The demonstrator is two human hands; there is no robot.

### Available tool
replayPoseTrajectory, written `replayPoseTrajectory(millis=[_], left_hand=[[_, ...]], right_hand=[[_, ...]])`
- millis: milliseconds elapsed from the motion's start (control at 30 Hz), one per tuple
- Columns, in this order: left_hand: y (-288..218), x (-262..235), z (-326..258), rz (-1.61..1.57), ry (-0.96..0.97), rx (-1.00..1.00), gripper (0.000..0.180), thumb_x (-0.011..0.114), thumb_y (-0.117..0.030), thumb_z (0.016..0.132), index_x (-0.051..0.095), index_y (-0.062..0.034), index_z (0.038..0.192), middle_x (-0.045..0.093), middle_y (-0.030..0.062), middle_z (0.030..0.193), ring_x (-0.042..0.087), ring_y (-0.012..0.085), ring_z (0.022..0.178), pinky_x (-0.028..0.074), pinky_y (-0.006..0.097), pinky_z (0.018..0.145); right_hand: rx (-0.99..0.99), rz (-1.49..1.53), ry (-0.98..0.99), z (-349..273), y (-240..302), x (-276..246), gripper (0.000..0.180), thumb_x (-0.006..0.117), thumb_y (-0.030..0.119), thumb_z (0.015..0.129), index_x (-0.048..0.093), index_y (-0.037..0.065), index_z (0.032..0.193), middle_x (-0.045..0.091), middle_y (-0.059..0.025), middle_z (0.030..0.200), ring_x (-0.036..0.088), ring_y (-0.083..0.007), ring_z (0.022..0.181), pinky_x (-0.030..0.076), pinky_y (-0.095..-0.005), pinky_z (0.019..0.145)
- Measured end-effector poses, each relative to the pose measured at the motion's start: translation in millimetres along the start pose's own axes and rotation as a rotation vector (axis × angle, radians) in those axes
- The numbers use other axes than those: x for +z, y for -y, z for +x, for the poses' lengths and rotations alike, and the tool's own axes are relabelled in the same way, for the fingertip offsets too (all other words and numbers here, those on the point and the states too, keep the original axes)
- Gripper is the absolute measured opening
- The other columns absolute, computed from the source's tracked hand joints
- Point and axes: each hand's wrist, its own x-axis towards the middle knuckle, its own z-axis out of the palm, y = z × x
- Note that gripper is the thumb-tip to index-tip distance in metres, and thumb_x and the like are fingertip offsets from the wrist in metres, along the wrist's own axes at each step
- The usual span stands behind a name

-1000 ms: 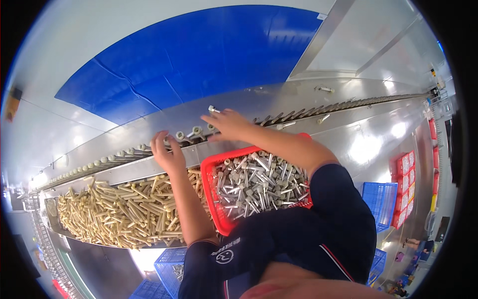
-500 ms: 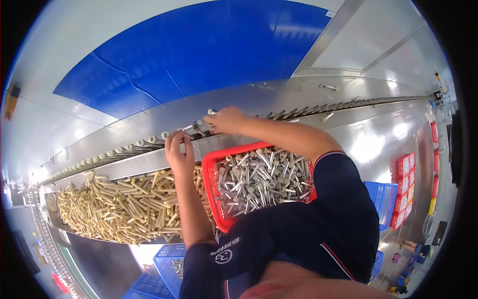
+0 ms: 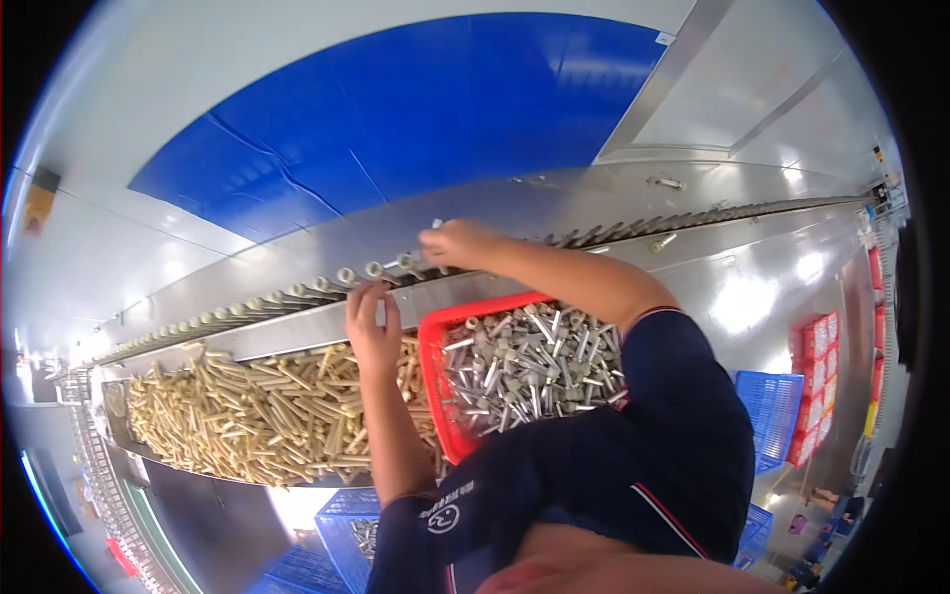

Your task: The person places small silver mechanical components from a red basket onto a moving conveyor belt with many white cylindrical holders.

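Steel conveyor rail: right hand pinches a tube; left hand open, empty.

Just above my left hand the long steel rail carries a packed row of cream tube pieces. Below my right hand, the red plastic basket of silver metal parts blocks the drop; loose cream tubes fill the tray beside my left wrist.

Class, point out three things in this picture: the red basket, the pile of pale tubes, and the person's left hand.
red basket [image 3: 431,348]: head view, on its left rim.
pile of pale tubes [image 3: 247,416]: head view, middle of the heap.
left hand [image 3: 371,322]: head view, back of the hand.
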Motion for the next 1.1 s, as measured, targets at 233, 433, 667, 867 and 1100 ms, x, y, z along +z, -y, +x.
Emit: replayPoseTrajectory(millis=[233, 433, 667, 867, 1100], left_hand=[[6.8, -37.8, -27.8, 0.005, 0.025, -0.127, 0.015, 0.057, 0.004, 0.078, 0.061, 0.0005, 0.092, 0.06, 0.0156, 0.094, 0.059, 0.0299, 0.084, 0.047, 0.037, 0.073], [-19.9, -59.9, -37.3, -0.022, 0.114, -0.163, 0.016, 0.059, 0.004, 0.078, 0.061, -0.0002, 0.093, 0.059, 0.0149, 0.096, 0.059, 0.0292, 0.084, 0.048, 0.035, 0.072], [-8.8, -89.7, -92.5, 0.193, 0.105, -0.079, 0.017, 0.059, 0.003, 0.078, 0.062, 0.0007, 0.095, 0.06, 0.0131, 0.098, 0.059, 0.0242, 0.079, 0.049, 0.032, 0.068], [-14.7, -86.6, -136.2, 0.145, 0.189, -0.277, 0.016, 0.06, -0.001, 0.078, 0.061, -0.002, 0.093, 0.06, 0.0148, 0.097, 0.059, 0.0342, 0.09, 0.048, 0.039, 0.073], [-23.4, -125.4, -273.8, 0.196, 0.231, -0.602, 0.013, 0.057, -0.002, 0.08, 0.062, 0.0001, 0.091, 0.059, 0.0142, 0.094, 0.061, 0.0253, 0.079, 0.051, 0.032, 0.065]], right_hand=[[-0.668, -0.178, -0.226, -57.0, 17.6, -32.2, 0.07, 0.072, 0.057, 0.063, 0.058, 0.01, 0.113, 0.058, -0.0103, 0.113, 0.052, -0.026, 0.107, 0.046, -0.0418, 0.081], [0.11, 0.311, 0.539, 15.3, 20.1, -35.3, 0.082, 0.069, 0.063, 0.062, 0.053, 0.012, 0.125, 0.054, -0.0144, 0.12, 0.053, -0.0265, 0.109, 0.046, -0.0416, 0.082], [-0.716, 0.094, -0.062, -55.7, 35.8, -14.5, 0.058, 0.068, 0.053, 0.071, 0.058, 0.01, 0.108, 0.065, -0.0123, 0.079, 0.065, -0.0271, 0.076, 0.051, -0.0425, 0.063], [0.032, 0.027, 0.226, 21.9, 34.3, -4.7, 0.054, 0.062, 0.058, 0.074, 0.059, 0.012, 0.102, 0.064, -0.0109, 0.095, 0.062, -0.0276, 0.089, 0.049, -0.045, 0.072], [-0.422, -0.065, -0.262, -49.4, 44.8, -41.7, 0.051, 0.063, 0.056, 0.074, 0.058, 0.014, 0.104, 0.063, -0.0127, 0.097, 0.062, -0.0271, 0.089, 0.049, -0.0446, 0.074]])
